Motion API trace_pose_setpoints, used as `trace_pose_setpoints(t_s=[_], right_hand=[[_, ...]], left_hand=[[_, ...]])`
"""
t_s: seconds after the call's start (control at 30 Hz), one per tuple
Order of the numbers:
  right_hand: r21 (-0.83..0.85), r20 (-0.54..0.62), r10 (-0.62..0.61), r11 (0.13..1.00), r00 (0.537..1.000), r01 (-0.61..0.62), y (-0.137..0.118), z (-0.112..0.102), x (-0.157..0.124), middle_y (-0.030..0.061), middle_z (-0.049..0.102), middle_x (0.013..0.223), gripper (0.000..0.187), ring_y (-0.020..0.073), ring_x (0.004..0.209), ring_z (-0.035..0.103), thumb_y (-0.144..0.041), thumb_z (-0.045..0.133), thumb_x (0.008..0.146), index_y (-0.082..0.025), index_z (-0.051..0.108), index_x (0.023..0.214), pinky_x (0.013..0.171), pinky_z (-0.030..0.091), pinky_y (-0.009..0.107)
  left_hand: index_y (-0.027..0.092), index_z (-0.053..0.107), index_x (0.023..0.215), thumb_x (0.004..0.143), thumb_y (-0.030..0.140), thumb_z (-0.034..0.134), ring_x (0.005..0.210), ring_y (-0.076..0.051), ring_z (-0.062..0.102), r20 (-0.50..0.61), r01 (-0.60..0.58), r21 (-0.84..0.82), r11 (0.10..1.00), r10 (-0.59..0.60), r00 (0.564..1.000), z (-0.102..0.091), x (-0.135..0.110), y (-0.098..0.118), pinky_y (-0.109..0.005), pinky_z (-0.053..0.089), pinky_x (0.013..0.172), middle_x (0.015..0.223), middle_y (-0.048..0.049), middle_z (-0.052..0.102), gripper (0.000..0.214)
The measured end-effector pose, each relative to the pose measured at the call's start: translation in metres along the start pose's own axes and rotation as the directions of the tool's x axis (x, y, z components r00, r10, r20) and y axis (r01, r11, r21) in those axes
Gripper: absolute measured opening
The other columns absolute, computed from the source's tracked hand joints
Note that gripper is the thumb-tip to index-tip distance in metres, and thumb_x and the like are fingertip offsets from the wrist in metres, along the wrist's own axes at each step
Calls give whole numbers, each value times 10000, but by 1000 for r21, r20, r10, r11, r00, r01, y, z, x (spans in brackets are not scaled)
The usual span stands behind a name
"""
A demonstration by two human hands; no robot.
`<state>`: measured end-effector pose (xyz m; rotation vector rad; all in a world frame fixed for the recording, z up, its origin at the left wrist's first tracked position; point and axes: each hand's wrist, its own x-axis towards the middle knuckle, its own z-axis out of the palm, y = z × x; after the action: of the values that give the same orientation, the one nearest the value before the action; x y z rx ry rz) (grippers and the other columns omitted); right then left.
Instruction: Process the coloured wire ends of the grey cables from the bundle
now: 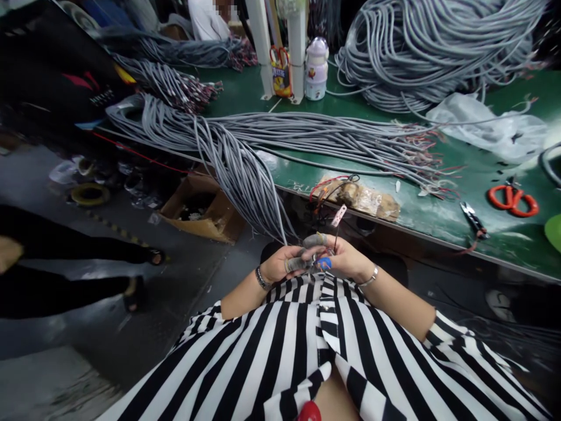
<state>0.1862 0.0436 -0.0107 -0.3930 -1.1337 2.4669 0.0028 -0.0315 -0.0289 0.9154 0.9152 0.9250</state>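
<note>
In front of the striped shirt, my left hand (284, 264) and my right hand (344, 258) meet with fingertips close together. Grey finger covers are on some fingers, and a blue wrap is on a right-hand digit. A bundle of grey cables (245, 175) droops off the table edge down to my hands. My left hand is closed on a grey cable end. Pinched between my right fingers are thin wires, partly hidden by the fingers. Just above my right hand, a small pale strip with dots (339, 215) stands on a dark lead.
On the green table (460, 228) lie more grey cables (315, 128), a large coil (438, 52), orange-handled scissors (512, 200), cutters (473, 220) and a plastic bag (495, 126). A taped block (363, 197) sits at the edge. A cardboard box (204, 210) and another person's legs (74, 263) are at left.
</note>
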Motion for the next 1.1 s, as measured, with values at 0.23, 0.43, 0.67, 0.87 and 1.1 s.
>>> trace_pose_setpoints(t_s=[0.23, 0.43, 0.67, 0.87, 1.1], right_hand=[[77, -344, -1, 997, 939, 29, 10, 1, 3, -1, 732, 734, 402, 38, 400, 453, -312, 889, 559, -193, 678, 880, 408, 380, 174], [90, -297, -26, 994, 955, 55, 10, 5, 1, -40, 667, 752, 315, 11, 395, 143, -357, 807, 650, -229, 641, 885, 359, 125, 173], [-201, -286, -216, 966, 933, 162, 3, 18, 10, -26, 512, 682, 245, 68, 500, 346, -424, 651, 819, -212, 648, 941, 417, 241, 182], [-884, 8, -508, 398, 861, 243, -8, 15, 11, 10, 530, 720, 154, 131, 650, 481, -323, 631, 863, -192, 690, 918, 604, 401, 262], [-956, 284, -340, -36, 896, 290, -30, -2, -13, 44, 543, 810, 156, 135, 700, 503, -144, 541, 869, -175, 689, 833, 627, 416, 250]], left_hand=[[141, 563, 685, 636, 600, 784, 296, -14, 317, -75, -67, -129, 989, 58, 995, -1, 8, -5, -165, 153, 318, 452, 44, 500, 512], [164, 537, 692, 595, 524, 824, 332, -26, 314, -239, -191, -373, 908, 104, 965, 10, 15, -2, -191, 228, 387, 435, 69, 443, 470], [157, 532, 656, 698, 550, 727, 316, -20, 253, -219, -152, -410, 899, 65, 974, 5, 18, 0, -200, 212, 386, 415, 85, 322, 441], [154, 547, 704, 603, 483, 830, 321, -11, 290, -173, -159, -398, 904, 97, 980, 1, 17, -3, -151, 204, 345, 435, 84, 396, 446], [102, 627, 695, 574, 572, 823, 293, -16, 306, 17, 21, -131, 991, -19, 1000, -20, 13, -11, -157, 151, 286, 451, 33, 511, 523]])
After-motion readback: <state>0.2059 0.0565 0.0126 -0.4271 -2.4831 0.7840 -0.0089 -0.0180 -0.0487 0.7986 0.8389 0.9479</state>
